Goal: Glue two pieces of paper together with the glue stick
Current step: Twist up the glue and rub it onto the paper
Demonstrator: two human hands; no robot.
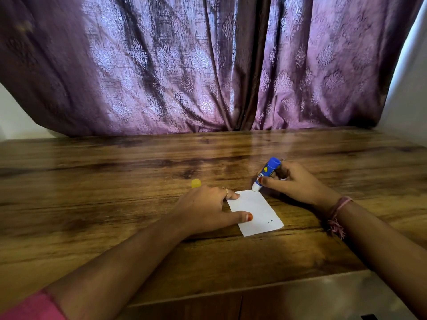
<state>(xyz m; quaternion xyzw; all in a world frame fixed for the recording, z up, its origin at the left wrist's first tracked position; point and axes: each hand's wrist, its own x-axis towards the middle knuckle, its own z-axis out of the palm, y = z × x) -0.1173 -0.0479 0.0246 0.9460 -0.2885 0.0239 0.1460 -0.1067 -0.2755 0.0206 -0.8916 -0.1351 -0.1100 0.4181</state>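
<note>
A small white piece of paper lies flat on the wooden table. My left hand presses on its left edge with a fingertip and the thumb. My right hand grips a blue glue stick, tilted with its white tip down, touching the paper's far corner. A yellow cap stands on the table just beyond my left hand. I see only one sheet; any second piece is not visible.
A purple patterned curtain hangs behind the table's far edge. The table's near edge runs across the bottom right, with a cabinet front below it. White walls show at both sides.
</note>
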